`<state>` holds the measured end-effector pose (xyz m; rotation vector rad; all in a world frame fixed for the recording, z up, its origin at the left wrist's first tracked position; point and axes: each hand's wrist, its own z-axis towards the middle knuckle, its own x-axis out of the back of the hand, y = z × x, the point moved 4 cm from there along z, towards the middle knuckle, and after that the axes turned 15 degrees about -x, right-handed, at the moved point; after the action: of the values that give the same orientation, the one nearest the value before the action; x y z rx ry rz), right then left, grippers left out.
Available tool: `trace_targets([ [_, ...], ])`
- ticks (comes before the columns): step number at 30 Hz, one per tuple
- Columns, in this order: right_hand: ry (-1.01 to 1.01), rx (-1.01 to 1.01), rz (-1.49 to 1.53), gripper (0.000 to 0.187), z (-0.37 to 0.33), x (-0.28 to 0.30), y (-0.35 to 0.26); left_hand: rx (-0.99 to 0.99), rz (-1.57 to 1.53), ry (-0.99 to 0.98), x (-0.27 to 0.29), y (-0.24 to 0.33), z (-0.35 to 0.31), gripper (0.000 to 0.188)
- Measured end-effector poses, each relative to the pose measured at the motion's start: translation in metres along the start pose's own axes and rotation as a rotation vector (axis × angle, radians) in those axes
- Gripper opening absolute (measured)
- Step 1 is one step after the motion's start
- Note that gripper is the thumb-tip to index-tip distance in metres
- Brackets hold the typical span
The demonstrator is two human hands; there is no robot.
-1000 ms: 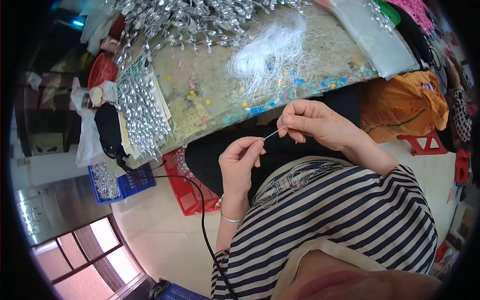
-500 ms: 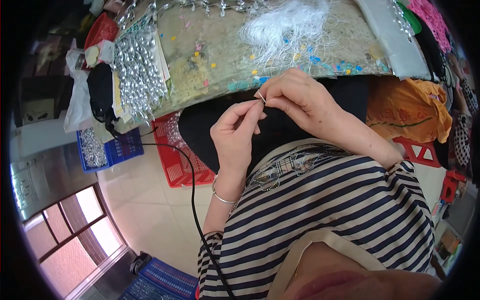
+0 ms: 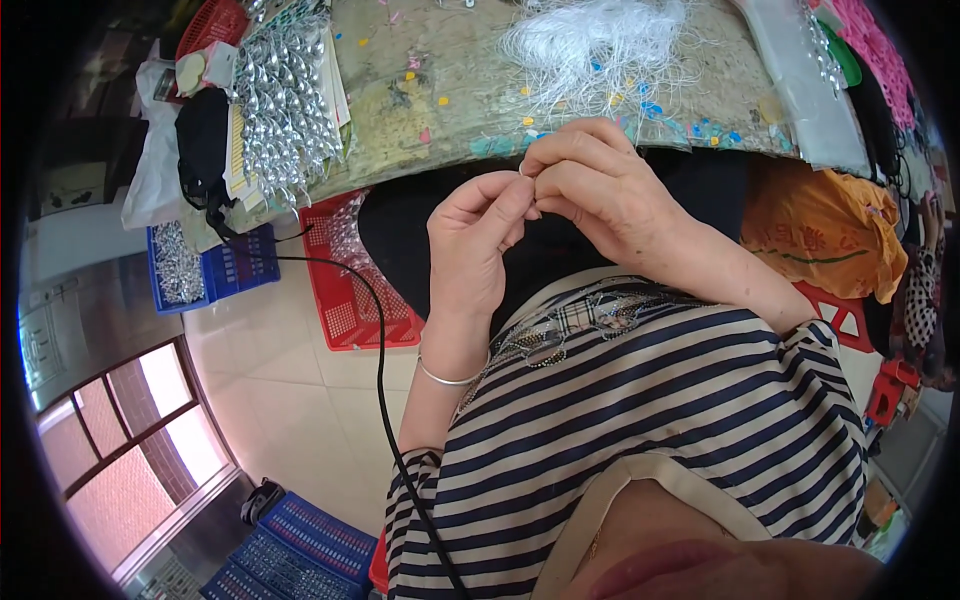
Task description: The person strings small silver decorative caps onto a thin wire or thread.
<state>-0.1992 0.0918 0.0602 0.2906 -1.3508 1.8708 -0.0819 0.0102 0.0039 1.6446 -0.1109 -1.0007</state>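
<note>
My left hand and my right hand meet at the fingertips just in front of the table's edge, over my dark lap. Both are closed in a pinch. A thin white thread, curved at its tip, pokes up between thumbs and index fingers; the rest of it is hidden by them. A silver bangle circles my left wrist. Beyond my hands, a tangled heap of white threads lies on the table. Strands of clear, shiny beads are laid out at the table's left.
The worn table carries coloured specks. Below it stand a red basket and a blue crate. An orange bag sits to the right. A black cable runs down beside my left arm. Blue trays lie lower left.
The white thread, straight and slanting before, now shows as a small curve. My right fingers have closed in over my left fingertips. The whole view has tilted slightly.
</note>
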Motion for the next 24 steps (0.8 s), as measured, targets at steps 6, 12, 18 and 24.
trace_targets([
  [6,-0.002,-0.051,-0.013,0.01,0.0,0.006,-0.002,-0.07,0.077,0.023,-0.006,0.003,-0.002,0.013],
  [12,-0.052,-0.246,0.182,0.005,-0.007,0.003,0.018,-0.163,0.254,0.009,-0.011,0.007,-0.006,0.01],
  [18,-0.197,-0.425,0.39,0.007,-0.007,-0.007,0.03,-0.342,0.451,-0.073,-0.013,0.012,-0.008,0.009],
  [24,-0.231,-0.502,0.486,0.01,-0.003,-0.011,0.028,-0.227,0.375,-0.088,-0.01,0.007,-0.008,0.01],
])
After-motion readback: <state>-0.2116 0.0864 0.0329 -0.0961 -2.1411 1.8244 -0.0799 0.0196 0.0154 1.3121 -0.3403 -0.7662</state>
